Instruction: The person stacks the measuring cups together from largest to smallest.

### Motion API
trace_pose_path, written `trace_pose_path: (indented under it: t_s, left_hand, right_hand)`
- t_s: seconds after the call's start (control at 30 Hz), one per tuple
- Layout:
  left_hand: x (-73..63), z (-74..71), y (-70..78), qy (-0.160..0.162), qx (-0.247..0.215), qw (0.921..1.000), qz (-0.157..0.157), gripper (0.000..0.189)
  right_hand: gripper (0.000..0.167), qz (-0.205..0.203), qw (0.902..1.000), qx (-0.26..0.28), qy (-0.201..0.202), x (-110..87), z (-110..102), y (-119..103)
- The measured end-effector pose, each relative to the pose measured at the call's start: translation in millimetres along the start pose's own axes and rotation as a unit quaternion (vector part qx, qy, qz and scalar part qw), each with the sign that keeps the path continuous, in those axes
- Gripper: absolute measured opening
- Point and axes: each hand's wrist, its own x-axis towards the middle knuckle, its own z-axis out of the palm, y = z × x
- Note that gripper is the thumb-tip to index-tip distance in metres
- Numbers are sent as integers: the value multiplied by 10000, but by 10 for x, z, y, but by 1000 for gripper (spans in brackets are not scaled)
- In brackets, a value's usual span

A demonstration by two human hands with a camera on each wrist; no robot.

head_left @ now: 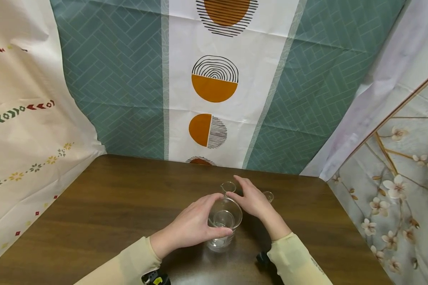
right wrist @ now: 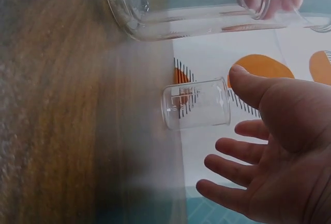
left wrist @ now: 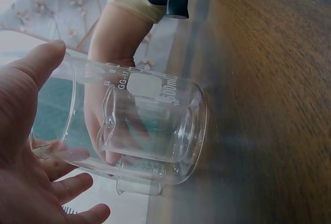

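A large clear glass beaker (head_left: 238,221) stands upright on the wooden table, a smaller beaker (left wrist: 150,131) inside it. Around its upper part, my left hand (head_left: 194,221) has the thumb on the near side and the index finger toward the back; in the left wrist view the other fingers spread loosely. My right hand (head_left: 253,199) is just behind and right of the large beaker, with thumb and fingers apart and nothing between them. Beyond its thumb stands a small graduated beaker (right wrist: 196,105). Another small glass vessel (head_left: 268,196) shows partly behind the right hand.
The brown wooden table (head_left: 128,198) extends left and right of the beakers. A green and white patterned cloth (head_left: 128,79) hangs at its back edge. Cream cloth (head_left: 32,138) hangs on the left, and a floral cloth (head_left: 396,206) on the right.
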Motion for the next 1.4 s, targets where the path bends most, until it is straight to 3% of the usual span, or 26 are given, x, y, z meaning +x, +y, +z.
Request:
trace_pose_path:
  t_s: [1.03, 1.4]
  left_hand:
    - [-4, 2, 4, -206, -445, 9986, -198, 93]
    - [-1, 1, -3, -181, -378, 9990, -133, 93]
  right_hand:
    - [69, 17, 9999, 71, -113, 68, 124, 15]
    - [68, 12, 9999, 127, -81, 68, 146, 31]
